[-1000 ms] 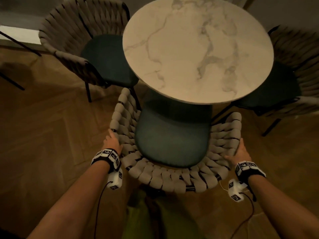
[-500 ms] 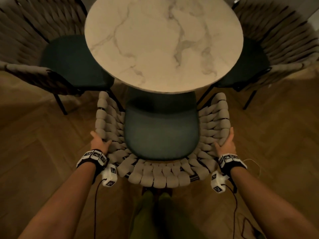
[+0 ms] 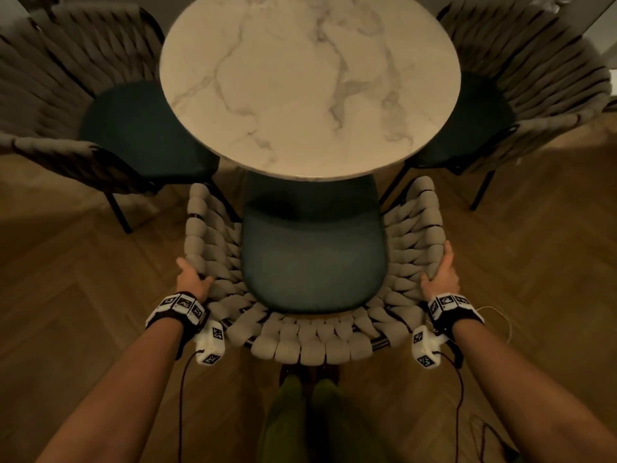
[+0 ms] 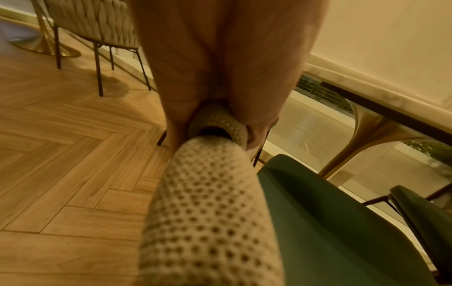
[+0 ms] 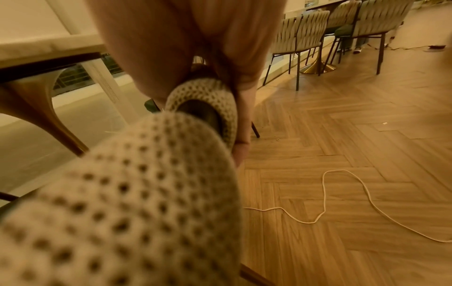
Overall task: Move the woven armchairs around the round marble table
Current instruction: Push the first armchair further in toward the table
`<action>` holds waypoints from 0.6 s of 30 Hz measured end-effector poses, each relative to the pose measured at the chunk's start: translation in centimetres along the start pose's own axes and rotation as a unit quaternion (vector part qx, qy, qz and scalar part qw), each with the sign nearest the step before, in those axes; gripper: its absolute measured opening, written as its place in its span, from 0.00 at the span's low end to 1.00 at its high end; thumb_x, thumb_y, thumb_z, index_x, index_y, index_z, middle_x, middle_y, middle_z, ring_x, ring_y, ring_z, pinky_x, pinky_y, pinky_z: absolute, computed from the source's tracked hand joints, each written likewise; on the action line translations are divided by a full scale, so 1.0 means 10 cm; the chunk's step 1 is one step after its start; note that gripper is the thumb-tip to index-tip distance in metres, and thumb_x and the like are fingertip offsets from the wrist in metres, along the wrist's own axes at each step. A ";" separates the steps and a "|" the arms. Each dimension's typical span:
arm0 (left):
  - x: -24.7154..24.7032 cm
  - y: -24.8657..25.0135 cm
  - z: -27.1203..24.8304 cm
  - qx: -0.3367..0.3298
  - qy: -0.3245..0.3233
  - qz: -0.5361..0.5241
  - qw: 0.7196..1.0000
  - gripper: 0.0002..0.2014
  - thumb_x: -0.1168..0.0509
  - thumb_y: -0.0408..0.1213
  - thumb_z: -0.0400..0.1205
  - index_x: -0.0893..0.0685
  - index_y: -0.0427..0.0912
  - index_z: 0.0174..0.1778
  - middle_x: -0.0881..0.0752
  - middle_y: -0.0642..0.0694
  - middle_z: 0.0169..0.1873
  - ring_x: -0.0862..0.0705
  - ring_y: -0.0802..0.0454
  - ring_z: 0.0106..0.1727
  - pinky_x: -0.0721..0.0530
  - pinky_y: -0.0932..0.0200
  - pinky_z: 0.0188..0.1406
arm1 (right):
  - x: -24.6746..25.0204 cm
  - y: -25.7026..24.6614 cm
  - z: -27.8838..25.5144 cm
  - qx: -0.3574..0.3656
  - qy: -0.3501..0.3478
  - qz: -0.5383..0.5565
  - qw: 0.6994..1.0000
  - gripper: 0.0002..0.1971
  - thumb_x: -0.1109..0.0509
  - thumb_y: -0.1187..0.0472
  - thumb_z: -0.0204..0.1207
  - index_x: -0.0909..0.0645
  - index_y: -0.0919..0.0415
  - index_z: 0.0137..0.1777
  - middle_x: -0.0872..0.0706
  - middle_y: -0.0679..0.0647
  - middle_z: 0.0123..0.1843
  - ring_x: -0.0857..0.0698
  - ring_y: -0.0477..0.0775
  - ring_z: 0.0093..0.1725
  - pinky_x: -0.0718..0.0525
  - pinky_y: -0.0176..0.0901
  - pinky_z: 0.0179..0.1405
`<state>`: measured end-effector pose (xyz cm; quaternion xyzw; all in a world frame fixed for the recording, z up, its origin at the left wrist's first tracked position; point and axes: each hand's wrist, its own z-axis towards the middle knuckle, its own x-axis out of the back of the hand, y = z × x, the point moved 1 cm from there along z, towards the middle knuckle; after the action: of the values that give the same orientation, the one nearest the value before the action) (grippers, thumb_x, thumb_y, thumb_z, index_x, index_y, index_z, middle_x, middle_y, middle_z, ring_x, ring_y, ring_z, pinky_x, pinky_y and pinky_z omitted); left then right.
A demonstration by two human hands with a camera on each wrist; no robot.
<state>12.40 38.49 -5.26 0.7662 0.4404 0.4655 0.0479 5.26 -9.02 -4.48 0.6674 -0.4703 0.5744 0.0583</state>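
1. The left hand [image 3: 193,281] is curling around the woven rim of the near armchair [image 3: 310,342] on its left side; the thumb is lying over the inner face, the fingers [image 4: 176,108] wrapping the outside of the cord.
2. The right hand [image 3: 441,278] is gripping the same rim on the opposite side; its fingers [image 5: 240,135] are closing around the outer edge, palm pressing the weave.
3. That armchair is sitting at the near edge of the round marble table [image 3: 310,81]; the front of its green seat [image 3: 312,259] is lying under the tabletop's overhang.
4. A left armchair [image 3: 66,105] and a right armchair [image 3: 534,81] are flanking the table, their seats also tucking under its edge; their near legs are standing close to the held chair's arms.
5. Herringbone floor [image 3: 76,295] is lying open behind and to both sides; a pale cord [image 5: 342,193] is trailing across it on the right.
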 end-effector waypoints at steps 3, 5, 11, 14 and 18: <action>-0.02 -0.07 -0.13 -0.001 -0.006 -0.001 1.000 0.44 0.34 0.30 0.81 0.59 0.33 0.83 0.31 0.23 0.75 0.27 0.26 0.73 0.26 0.37 0.72 | 0.02 0.11 -0.11 0.002 0.006 -0.004 1.000 0.45 0.33 0.65 0.75 0.59 0.43 0.82 0.21 0.72 0.65 0.18 0.75 0.58 0.18 0.64 0.58; -0.05 -0.12 -0.20 0.001 -0.015 0.002 1.000 0.44 0.34 0.31 0.81 0.60 0.33 0.83 0.32 0.23 0.75 0.27 0.26 0.73 0.26 0.38 0.72 | 0.05 0.18 -0.17 -0.001 0.012 -0.001 1.000 0.45 0.33 0.66 0.75 0.58 0.43 0.82 0.21 0.72 0.64 0.18 0.75 0.57 0.19 0.64 0.57; -0.01 -0.17 -0.17 -0.007 -0.015 0.015 1.000 0.43 0.34 0.31 0.81 0.58 0.33 0.83 0.30 0.22 0.74 0.26 0.25 0.71 0.25 0.38 0.70 | 0.01 0.20 -0.28 -0.015 0.024 0.011 1.000 0.45 0.34 0.69 0.74 0.57 0.41 0.81 0.21 0.71 0.64 0.17 0.74 0.56 0.17 0.66 0.55; 0.03 -0.18 -0.13 -0.006 -0.008 0.015 1.000 0.43 0.34 0.32 0.81 0.58 0.35 0.83 0.29 0.22 0.73 0.25 0.25 0.70 0.23 0.37 0.69 | -0.05 0.20 -0.32 -0.012 0.024 0.012 1.000 0.45 0.34 0.68 0.74 0.58 0.41 0.81 0.20 0.71 0.64 0.17 0.74 0.54 0.16 0.66 0.53; -0.06 -0.14 -0.16 -0.010 -0.010 0.006 1.000 0.40 0.35 0.33 0.81 0.55 0.34 0.82 0.28 0.22 0.72 0.24 0.25 0.69 0.22 0.36 0.69 | 0.04 0.18 -0.15 -0.015 0.020 0.007 1.000 0.44 0.34 0.68 0.74 0.56 0.42 0.81 0.21 0.72 0.65 0.18 0.75 0.58 0.18 0.66 0.57</action>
<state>10.15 38.37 -5.46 0.7727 0.4311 0.4625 0.0568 2.92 -9.26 -4.49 0.6514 -0.4823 0.5812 0.0733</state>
